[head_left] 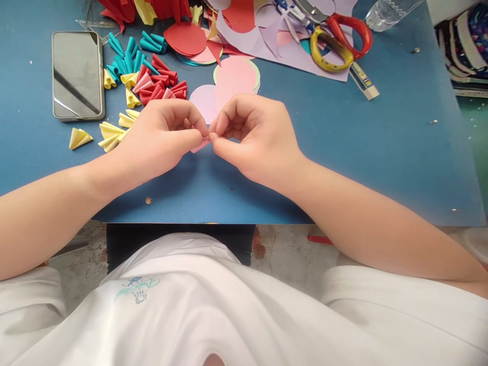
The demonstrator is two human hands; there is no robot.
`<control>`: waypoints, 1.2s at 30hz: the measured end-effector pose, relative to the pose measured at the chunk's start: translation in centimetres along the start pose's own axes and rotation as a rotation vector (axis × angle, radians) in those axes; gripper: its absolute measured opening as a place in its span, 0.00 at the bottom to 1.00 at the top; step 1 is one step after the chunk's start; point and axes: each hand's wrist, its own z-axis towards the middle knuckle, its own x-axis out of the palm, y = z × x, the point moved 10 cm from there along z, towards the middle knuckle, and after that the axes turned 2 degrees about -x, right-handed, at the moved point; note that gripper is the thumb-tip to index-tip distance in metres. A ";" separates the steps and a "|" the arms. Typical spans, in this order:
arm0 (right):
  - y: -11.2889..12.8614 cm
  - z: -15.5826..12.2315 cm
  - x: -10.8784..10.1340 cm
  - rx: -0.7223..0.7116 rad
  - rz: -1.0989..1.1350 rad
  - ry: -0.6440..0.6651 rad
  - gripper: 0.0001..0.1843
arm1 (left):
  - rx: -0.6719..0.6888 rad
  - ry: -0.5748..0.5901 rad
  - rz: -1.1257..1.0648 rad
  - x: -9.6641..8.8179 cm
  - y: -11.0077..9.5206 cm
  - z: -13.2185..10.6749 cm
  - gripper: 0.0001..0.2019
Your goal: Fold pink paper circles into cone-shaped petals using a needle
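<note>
Worked pink paper [200, 146] with both hands, apparently just above the front part of the worktop [381, 152]. Grasped the paper between thumb and forefinger of the left hand [162, 133] and, where the fingertips nearly met, between thumb and forefinger of the right hand [263, 134]; pinched the fingers together on both sides, but hid most of the paper behind them, so could not tell the exact fold. Positioned the paper nearer the front edge than the purple disc [203, 99] and pink disc [236, 81], with yellow cones [110, 130], red cones [157, 92] and teal cones [128, 62] to the left, and scissors [335, 24] well apart at far right. Judged, from finger posture and neighbouring cones, to be at the step of rolling or folding one piece. Judged the next move to call for a steady pinch with the left hand, a small turn of the free edge with the right hand, and light pressure against creasing or tearing.
</note>
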 end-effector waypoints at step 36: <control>-0.7 0.7 -0.6 -0.056 0.168 0.069 0.06 | 0.241 -0.045 0.227 -1.9 -2.9 -1.0 0.02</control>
